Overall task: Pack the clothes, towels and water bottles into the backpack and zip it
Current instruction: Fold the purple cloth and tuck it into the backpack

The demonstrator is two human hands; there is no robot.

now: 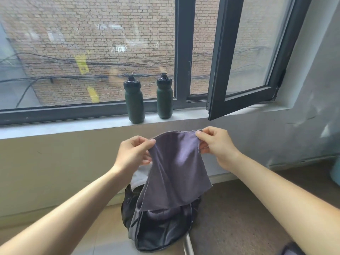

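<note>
Head view: I hold a soft, mauve-grey towel (176, 172) stretched above the open backpack (158, 236). My left hand (134, 153) pinches one top corner and my right hand (215, 146) pinches the other, thumbs in front and fingers curled behind the stitched hem. The cloth hangs in loose folds, its lower edge trailing into the backpack's mouth. The backpack – dark, slick fabric with a grey lining – slumps on the tiled floor. A pale cloth (139, 176) shows at its far rim, behind the towel.

Beyond and above the backpack, the first water bottle (134, 102) and the second water bottle (164, 97) stand upright on the smooth grey sill (73, 127). They are waisted, matte dark green with black caps, and apart from each other. Up and right of the backpack, a dark-framed window sash (244, 70) swings inward over the sill's edge – the space between it and my hands is open.
</note>
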